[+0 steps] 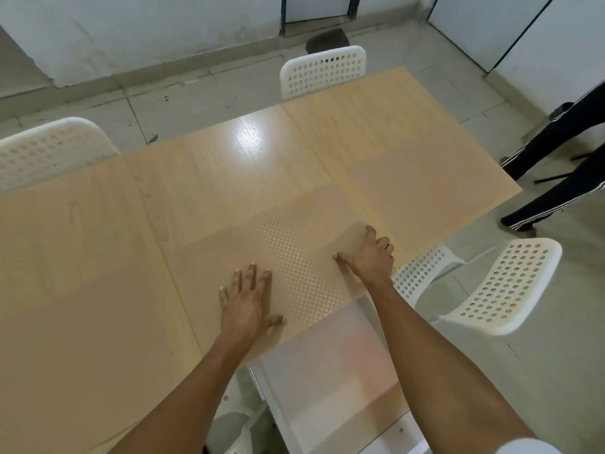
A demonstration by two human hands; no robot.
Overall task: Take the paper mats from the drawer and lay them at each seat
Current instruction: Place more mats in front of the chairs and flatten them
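Note:
A pale, translucent paper mat with a dotted patch lies at the near edge of the wooden table. My left hand rests flat on its near part with the fingers spread. Over the mat's right edge, my right hand has its fingers curled and its thumb on top. Other mats lie at the far right seat, the far end and the left side. Below the table's edge, a white open drawer shows a pale sheet inside.
White perforated chairs stand at the far end, the left and the near right. A person's legs in dark striped trousers stand by the table's right corner. Tiled floor surrounds the table.

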